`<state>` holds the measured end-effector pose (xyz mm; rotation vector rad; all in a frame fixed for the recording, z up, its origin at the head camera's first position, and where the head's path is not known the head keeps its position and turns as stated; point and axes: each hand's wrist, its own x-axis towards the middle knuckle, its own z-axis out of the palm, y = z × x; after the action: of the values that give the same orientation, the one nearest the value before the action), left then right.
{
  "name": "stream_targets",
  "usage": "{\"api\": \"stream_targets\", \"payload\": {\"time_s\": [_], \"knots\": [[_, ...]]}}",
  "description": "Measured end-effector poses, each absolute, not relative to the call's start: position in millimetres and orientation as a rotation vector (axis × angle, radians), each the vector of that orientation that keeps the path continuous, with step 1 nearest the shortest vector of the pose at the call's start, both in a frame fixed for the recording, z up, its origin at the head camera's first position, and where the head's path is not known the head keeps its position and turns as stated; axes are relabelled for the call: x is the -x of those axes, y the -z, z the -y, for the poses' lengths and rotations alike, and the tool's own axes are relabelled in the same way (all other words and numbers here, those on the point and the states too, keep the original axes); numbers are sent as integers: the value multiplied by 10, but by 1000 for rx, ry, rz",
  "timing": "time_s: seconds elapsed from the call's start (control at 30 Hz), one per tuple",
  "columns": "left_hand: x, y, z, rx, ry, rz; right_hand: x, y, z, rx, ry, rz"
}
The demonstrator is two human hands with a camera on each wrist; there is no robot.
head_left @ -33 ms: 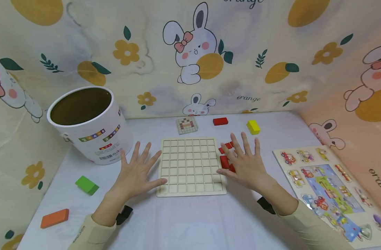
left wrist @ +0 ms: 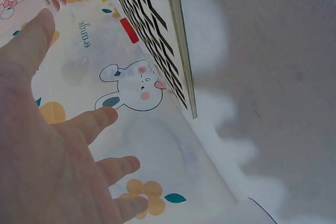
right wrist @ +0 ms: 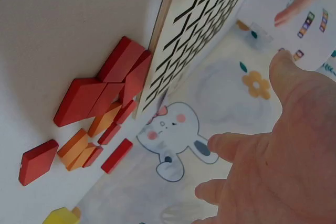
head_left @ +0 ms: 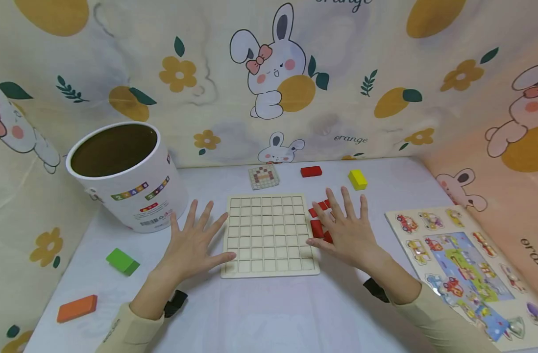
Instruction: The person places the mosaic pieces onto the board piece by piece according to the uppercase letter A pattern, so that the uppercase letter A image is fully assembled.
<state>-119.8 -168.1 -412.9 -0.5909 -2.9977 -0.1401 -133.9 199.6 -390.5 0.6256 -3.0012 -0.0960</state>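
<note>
Lying flat on the white tabletop (head_left: 269, 314), centre of the head view: wooden grid board (head_left: 269, 234), all cells unfilled.

Left hand (head_left: 193, 247) resting palm-down just left of the board, fingers straight and spread apart, thumb tip touching the board's lower left edge; gripping nothing. Same spread showing in the left wrist view (left wrist: 47, 145), with the board edge (left wrist: 178, 40) running past.

Right hand (head_left: 346, 230) resting palm-down just right of the board, fingers straight and fanned apart, thumb touching the board's right edge; holding nothing. Partly covering a cluster of red blocks (head_left: 318, 218) lying against the board's right side. Right wrist view showing the cluster (right wrist: 105, 95) as red and orange pieces packed beside the board edge (right wrist: 163, 24).

Sitting elsewhere: pattern card (head_left: 263, 176), single red block (head_left: 311, 171) and yellow block (head_left: 357, 179) behind the board; white paper bucket (head_left: 125, 176) at far left, tilting; green block (head_left: 122, 261) and orange block (head_left: 77, 308) at near left; vehicle peg puzzle (head_left: 463, 264) at right.
</note>
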Motion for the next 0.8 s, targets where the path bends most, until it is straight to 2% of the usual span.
{"api": "stream_targets", "payload": {"time_s": [0.23, 0.4, 0.57, 0.8], "knots": [[1240, 4197, 1695, 681, 395, 2989, 1458, 3928, -2108, -566, 7, 3069], [1320, 4327, 1736, 855, 826, 2998, 1843, 3979, -2339, -513, -487, 3161], [1382, 4422, 1779, 905, 1100, 3012, 2258, 4079, -2560, -549, -1103, 3134], [1392, 4534, 1790, 939, 1172, 2941, 2578, 4244, -2594, -614, -1287, 3093]]}}
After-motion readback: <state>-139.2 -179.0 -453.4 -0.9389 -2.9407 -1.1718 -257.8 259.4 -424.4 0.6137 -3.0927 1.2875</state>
